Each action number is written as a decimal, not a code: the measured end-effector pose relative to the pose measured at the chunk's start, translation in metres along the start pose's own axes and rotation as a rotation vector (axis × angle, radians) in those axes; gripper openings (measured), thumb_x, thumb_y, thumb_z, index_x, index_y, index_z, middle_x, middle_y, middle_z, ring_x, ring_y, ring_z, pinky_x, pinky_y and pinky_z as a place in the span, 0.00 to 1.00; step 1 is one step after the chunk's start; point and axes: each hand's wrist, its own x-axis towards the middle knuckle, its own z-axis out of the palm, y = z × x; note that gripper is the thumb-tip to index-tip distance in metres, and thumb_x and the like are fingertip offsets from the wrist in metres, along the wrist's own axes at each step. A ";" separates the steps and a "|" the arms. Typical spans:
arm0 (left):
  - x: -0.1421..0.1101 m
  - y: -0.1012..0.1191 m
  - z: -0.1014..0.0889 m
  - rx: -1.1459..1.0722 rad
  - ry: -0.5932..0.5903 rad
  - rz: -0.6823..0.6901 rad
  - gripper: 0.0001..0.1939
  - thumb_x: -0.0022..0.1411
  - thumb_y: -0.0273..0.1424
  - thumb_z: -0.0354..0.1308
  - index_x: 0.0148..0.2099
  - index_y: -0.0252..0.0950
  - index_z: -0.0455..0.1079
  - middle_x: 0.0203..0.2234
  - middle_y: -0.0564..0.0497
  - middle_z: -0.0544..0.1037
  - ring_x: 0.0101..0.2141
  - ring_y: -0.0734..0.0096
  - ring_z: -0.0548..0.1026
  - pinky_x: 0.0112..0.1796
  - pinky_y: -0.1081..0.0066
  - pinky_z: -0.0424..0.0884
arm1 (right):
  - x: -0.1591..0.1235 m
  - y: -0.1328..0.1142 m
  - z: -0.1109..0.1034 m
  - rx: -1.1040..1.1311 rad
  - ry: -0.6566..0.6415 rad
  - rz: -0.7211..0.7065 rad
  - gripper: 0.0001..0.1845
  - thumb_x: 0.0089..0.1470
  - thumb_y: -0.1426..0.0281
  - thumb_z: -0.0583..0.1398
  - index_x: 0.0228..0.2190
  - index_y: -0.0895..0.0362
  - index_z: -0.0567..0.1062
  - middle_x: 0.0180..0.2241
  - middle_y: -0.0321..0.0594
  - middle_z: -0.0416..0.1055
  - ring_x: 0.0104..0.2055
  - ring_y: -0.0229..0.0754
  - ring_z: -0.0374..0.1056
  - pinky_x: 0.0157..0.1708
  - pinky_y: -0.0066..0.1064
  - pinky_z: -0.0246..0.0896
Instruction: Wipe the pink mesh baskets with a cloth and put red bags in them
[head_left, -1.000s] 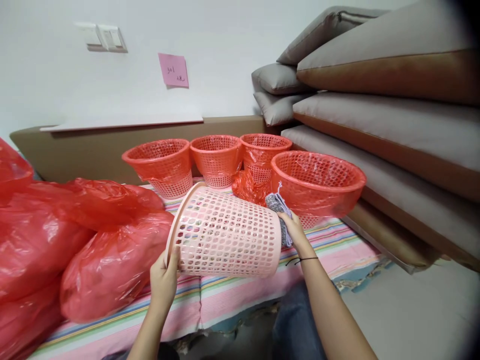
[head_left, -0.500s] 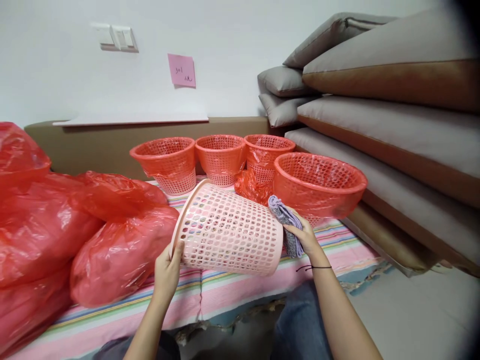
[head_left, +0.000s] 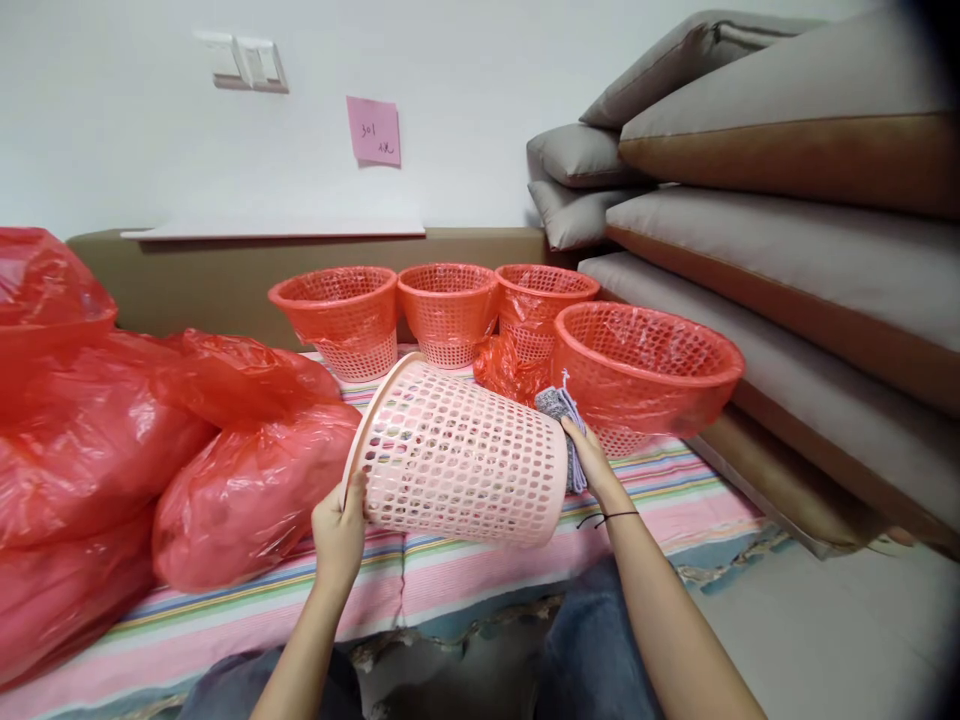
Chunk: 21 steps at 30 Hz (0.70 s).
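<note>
A pale pink perforated plastic wastebasket [head_left: 465,455] is tilted on its side above the striped cloth, its mouth to the left and its base to the right. My left hand [head_left: 339,530] is closed on its rim, thumb on the outer wall. In my right hand [head_left: 589,460] is a folded grey and purple cloth [head_left: 564,425], pressed against the basket's base. Part of the cloth is hidden behind the basket and my fingers.
Behind stand several wastebaskets [head_left: 450,310] lined with red plastic bags, one larger one [head_left: 645,370] at the right. Full red bags [head_left: 255,480] lie at left on the striped cloth [head_left: 450,590]. Grey cushions [head_left: 780,240] are stacked at right. A crumpled red bag [head_left: 510,370] sits between baskets.
My right hand and the cloth have shifted slightly left and closer against the basket's base; the cloth has turned in the hand. My left hand keeps its hold on the rim.
</note>
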 end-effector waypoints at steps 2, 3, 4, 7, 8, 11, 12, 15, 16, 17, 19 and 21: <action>0.002 0.000 -0.001 0.015 0.004 -0.008 0.29 0.57 0.57 0.54 0.18 0.41 0.52 0.11 0.56 0.57 0.17 0.73 0.59 0.18 0.73 0.57 | -0.006 -0.006 -0.003 -0.024 0.007 -0.045 0.35 0.47 0.45 0.66 0.48 0.57 0.77 0.54 0.50 0.74 0.58 0.55 0.68 0.63 0.51 0.56; 0.003 0.000 -0.001 0.025 0.002 -0.012 0.29 0.57 0.57 0.53 0.19 0.41 0.52 0.12 0.56 0.57 0.17 0.73 0.58 0.18 0.73 0.56 | -0.010 -0.009 -0.005 -0.032 0.006 -0.071 0.35 0.45 0.46 0.67 0.48 0.57 0.77 0.55 0.50 0.73 0.60 0.56 0.66 0.64 0.51 0.53; 0.004 0.001 -0.001 0.037 -0.003 -0.014 0.29 0.58 0.57 0.53 0.19 0.41 0.52 0.12 0.56 0.57 0.18 0.73 0.58 0.19 0.73 0.56 | -0.014 -0.013 -0.007 -0.044 -0.005 -0.105 0.35 0.45 0.48 0.68 0.48 0.57 0.77 0.55 0.50 0.72 0.61 0.55 0.65 0.66 0.50 0.51; 0.009 0.006 0.001 0.085 -0.012 -0.001 0.29 0.59 0.56 0.51 0.20 0.41 0.50 0.13 0.56 0.55 0.18 0.74 0.56 0.21 0.72 0.54 | -0.027 -0.023 -0.012 -0.114 -0.075 -0.268 0.30 0.49 0.53 0.68 0.49 0.57 0.77 0.56 0.49 0.71 0.61 0.52 0.64 0.66 0.47 0.51; 0.010 0.008 0.002 0.105 -0.012 0.006 0.28 0.59 0.56 0.50 0.20 0.41 0.50 0.13 0.56 0.55 0.19 0.73 0.56 0.21 0.72 0.53 | -0.032 -0.025 -0.013 -0.143 -0.092 -0.327 0.27 0.52 0.55 0.67 0.50 0.56 0.77 0.56 0.48 0.71 0.61 0.52 0.64 0.66 0.47 0.51; 0.014 0.014 0.004 0.159 -0.014 0.013 0.29 0.59 0.56 0.48 0.19 0.41 0.49 0.13 0.56 0.54 0.19 0.72 0.56 0.22 0.71 0.52 | -0.053 -0.027 -0.014 -0.221 -0.092 -0.457 0.20 0.57 0.60 0.65 0.50 0.54 0.77 0.58 0.48 0.68 0.63 0.51 0.63 0.65 0.48 0.53; 0.015 0.015 0.005 0.174 -0.017 0.010 0.29 0.59 0.56 0.48 0.19 0.41 0.49 0.13 0.55 0.54 0.19 0.72 0.56 0.22 0.71 0.52 | -0.061 -0.026 -0.014 -0.249 -0.088 -0.492 0.19 0.58 0.61 0.65 0.49 0.53 0.76 0.59 0.48 0.67 0.63 0.51 0.62 0.65 0.48 0.53; 0.019 0.018 0.008 0.199 -0.027 -0.001 0.29 0.59 0.57 0.48 0.18 0.41 0.52 0.12 0.55 0.55 0.19 0.71 0.57 0.22 0.71 0.52 | -0.092 -0.024 -0.012 -0.393 -0.097 -0.611 0.17 0.58 0.65 0.65 0.49 0.51 0.76 0.60 0.48 0.64 0.63 0.51 0.60 0.63 0.50 0.55; 0.020 0.018 0.008 0.185 -0.033 -0.006 0.29 0.59 0.56 0.49 0.18 0.41 0.52 0.12 0.55 0.55 0.18 0.71 0.58 0.22 0.71 0.52 | -0.103 -0.024 -0.011 -0.457 -0.100 -0.646 0.17 0.58 0.66 0.65 0.50 0.51 0.76 0.60 0.47 0.63 0.62 0.51 0.60 0.62 0.50 0.56; 0.021 0.018 0.009 0.156 -0.044 -0.010 0.29 0.59 0.56 0.49 0.18 0.40 0.53 0.12 0.55 0.55 0.18 0.71 0.58 0.22 0.71 0.52 | -0.113 -0.024 -0.009 -0.521 -0.099 -0.677 0.18 0.58 0.67 0.65 0.50 0.50 0.75 0.60 0.47 0.63 0.62 0.52 0.60 0.61 0.51 0.57; 0.024 0.017 0.010 0.074 -0.074 -0.021 0.28 0.58 0.55 0.52 0.18 0.40 0.53 0.12 0.56 0.57 0.18 0.72 0.59 0.22 0.72 0.53 | -0.130 -0.024 -0.003 -0.620 -0.073 -0.732 0.19 0.58 0.68 0.65 0.51 0.48 0.75 0.59 0.46 0.63 0.60 0.52 0.60 0.59 0.52 0.57; 0.026 0.016 0.009 0.001 -0.103 -0.027 0.27 0.58 0.55 0.53 0.19 0.39 0.56 0.13 0.56 0.61 0.19 0.72 0.61 0.23 0.72 0.56 | -0.139 -0.024 0.001 -0.665 -0.039 -0.772 0.20 0.59 0.69 0.64 0.52 0.47 0.74 0.59 0.46 0.63 0.59 0.53 0.60 0.58 0.53 0.58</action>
